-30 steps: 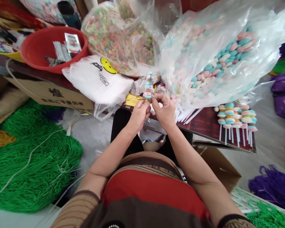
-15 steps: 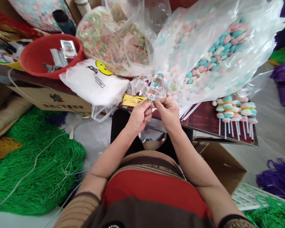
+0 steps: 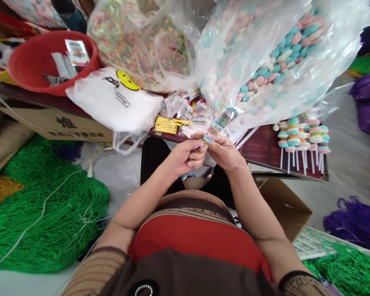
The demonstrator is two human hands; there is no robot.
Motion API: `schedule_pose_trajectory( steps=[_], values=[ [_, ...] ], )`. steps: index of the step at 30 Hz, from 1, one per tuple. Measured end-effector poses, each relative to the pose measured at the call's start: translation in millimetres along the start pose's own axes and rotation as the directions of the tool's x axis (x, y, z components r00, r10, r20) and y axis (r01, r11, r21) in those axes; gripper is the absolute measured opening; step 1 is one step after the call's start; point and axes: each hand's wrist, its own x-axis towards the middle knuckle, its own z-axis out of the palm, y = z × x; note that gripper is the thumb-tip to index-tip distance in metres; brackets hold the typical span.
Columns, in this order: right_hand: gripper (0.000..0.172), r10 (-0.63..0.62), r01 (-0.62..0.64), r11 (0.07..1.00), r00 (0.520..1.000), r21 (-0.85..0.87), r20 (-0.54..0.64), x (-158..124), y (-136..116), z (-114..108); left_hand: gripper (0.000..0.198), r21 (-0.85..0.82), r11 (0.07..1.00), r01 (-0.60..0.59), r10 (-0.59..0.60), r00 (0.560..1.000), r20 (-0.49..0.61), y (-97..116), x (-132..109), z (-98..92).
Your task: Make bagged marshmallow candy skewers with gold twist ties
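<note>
In front of my body, both hands meet at the lower end of a clear-wrapped marshmallow skewer, which slants up to the right. My right hand is closed around its lower part, thumb and fingers pinching. My left hand is closed too, with its fingertips at the gathered end of the wrapper, where a bit of yellow shows. A small pink-tipped item peeks out between the left fingers; its kind is unclear. Yellow twist ties lie on the table just beyond my left hand, beside small printed packets.
Large clear bags of pastel candies and of small colourful candies stand behind. A red basin and a white smiley bag are at left. Marshmallow skewers lie at the table's right corner, white sticks nearer me.
The wrapped skewer has tipped from nearly upright to leaning right. My right hand has moved slightly right and now wraps its lower part. The pink-tipped item has come into view at my left fingers.
</note>
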Motion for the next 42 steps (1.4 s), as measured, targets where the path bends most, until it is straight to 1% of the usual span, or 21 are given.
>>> schedule_pose_trajectory(
  steps=[4,6,8,10,12,13,15,18,20,23,25,27,29,31,32,33,34,36,37,39,42],
  values=[
    [0.032,-0.082,0.071,0.996,0.973,-0.057,-0.214,7.1,15.7,-0.1,0.038,-0.025,0.998,-0.064,0.062,0.995,-0.075,-5.2,6.2,1.0],
    [0.031,-0.173,0.105,0.968,0.935,-0.226,-0.309,8.7,18.7,3.7,0.036,0.007,0.987,-0.159,0.158,0.974,-0.161,-11.0,11.7,1.8],
    [0.030,-0.300,0.103,0.864,0.891,-0.492,-0.340,8.1,17.9,8.6,0.034,0.085,0.952,-0.293,0.305,0.915,-0.265,-18.7,18.3,1.0],
    [0.028,-0.423,0.093,0.702,0.852,-0.706,-0.309,6.6,15.3,12.5,0.035,0.202,0.886,-0.418,0.463,0.822,-0.332,-27.0,25.0,-3.3],
    [0.026,-0.497,0.098,0.596,0.825,-0.797,-0.270,5.4,12.9,13.9,0.038,0.331,0.818,-0.470,0.568,0.749,-0.342,-32.8,29.7,-11.5],
    [0.026,-0.509,0.100,0.573,0.821,-0.813,-0.258,4.8,11.8,13.5,0.040,0.396,0.791,-0.466,0.597,0.730,-0.332,-33.9,30.8,-16.3],
    [0.026,-0.514,0.108,0.548,0.826,-0.830,-0.232,3.4,8.8,11.4,0.041,0.535,0.736,-0.415,0.620,0.731,-0.285,-31.7,30.0,-25.2],
    [0.023,-0.553,0.175,0.491,0.819,-0.853,-0.151,-0.3,1.8,8.9,0.028,0.677,0.626,-0.388,0.630,0.762,-0.146,-18.5,24.1,-29.3],
    [0.020,-0.595,0.235,0.448,0.798,-0.863,-0.092,-3.5,-3.2,9.8,0.029,0.649,0.617,-0.446,0.611,0.791,-0.037,-6.1,19.9,-23.9],
    [0.018,-0.607,0.272,0.428,0.793,-0.862,-0.051,-7.3,-7.4,13.2,0.041,0.484,0.703,-0.521,0.556,0.827,0.083,12.0,13.7,-9.3],
    [0.018,-0.579,0.261,0.457,0.813,-0.850,-0.062,-9.2,-8.0,14.3,0.040,0.398,0.712,-0.579,0.592,0.799,0.104,20.3,7.2,-0.6],
    [0.017,-0.528,0.227,0.522,0.843,-0.822,-0.102,-10.4,-8.7,13.7,0.043,0.392,0.658,-0.643,0.657,0.745,0.117,23.1,-2.5,4.5],
    [0.017,-0.488,0.185,0.588,0.858,-0.788,-0.162,-10.9,-11.3,12.4,0.056,0.443,0.548,-0.710,0.707,0.676,0.208,20.1,-13.8,6.2],
    [0.017,-0.493,0.163,0.620,0.842,-0.768,-0.219,-10.5,-16.5,11.9,0.060,0.555,0.394,-0.733,0.686,0.636,0.353,13.3,-23.5,5.4],
    [0.018,-0.510,0.162,0.625,0.826,-0.764,-0.241,-10.1,-20.1,12.4,0.060,0.631,0.318,-0.708,0.648,0.648,0.401,9.5,-26.6,4.3],
    [0.018,-0.528,0.171,0.626,0.811,-0.761,-0.253,-9.8,-24.0,13.3,0.061,0.710,0.272,-0.649,0.601,0.691,0.402,6.0,-28.0,3.0],
    [0.018,-0.543,0.190,0.627,0.802,-0.756,-0.249,-9.8,-28.0,14.7,0.063,0.780,0.272,-0.563,0.557,0.753,0.349,3.3,-27.6,1.3],
    [0.017,-0.574,0.260,0.619,0.793,-0.741,-0.202,-10.8,-34.7,18.5,0.074,0.821,0.404,-0.404,0.499,0.849,0.172,1.3,-22.6,-2.3],
    [0.016,-0.593,0.301,0.606,0.788,-0.736,-0.166,-12.0,-36.8,20.4,0.081,0.792,0.492,-0.360,0.481,0.871,0.097,2.2,-18.9,-3.9],
    [0.014,-0.626,0.361,0.567,0.773,-0.740,-0.103,-15.2,-37.5,23.0,0.093,0.723,0.605,-0.333,0.480,0.877,0.003,7.2,-12.1,-6.1],
    [0.015,-0.633,0.348,0.530,0.769,-0.773,-0.089,-18.8,-31.1,21.1,0.101,0.698,0.628,-0.345,0.541,0.838,-0.072,15.5,-9.3,-5.2]
  ],
)
